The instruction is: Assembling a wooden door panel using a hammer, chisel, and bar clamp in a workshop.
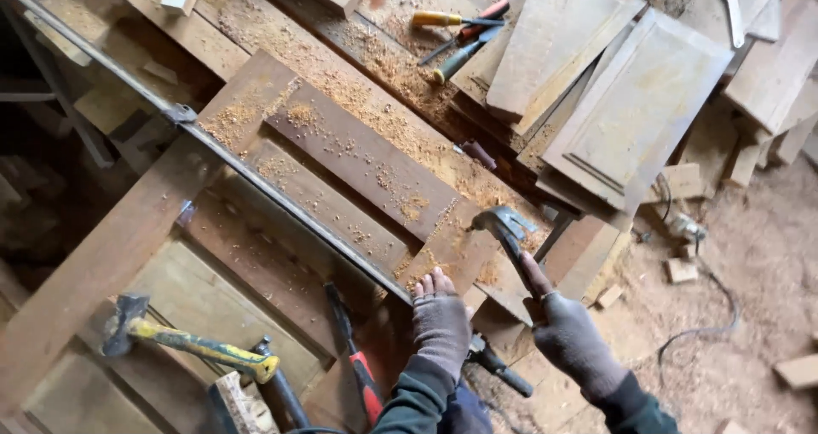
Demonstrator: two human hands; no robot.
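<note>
My right hand (569,330), in a grey fingerless glove, grips the handle of a claw hammer (503,226) whose steel head is raised over the near end of a wooden panel frame (358,157). My left hand (440,317), gloved the same way, rests flat on the frame's near corner, fingers pointing up the board. A long metal bar clamp (256,178) runs diagonally across the frame, ending beside my left hand. Sawdust and shavings lie over the boards.
A yellow-handled hammer (183,340) lies at the lower left, a red-handled tool (358,366) next to my left arm. Screwdrivers (456,34) rest at the top. Stacked raised panels (630,110) sit at the upper right, a wrench (733,8) above them. Offcuts and a cable (707,315) litter the sawdust floor.
</note>
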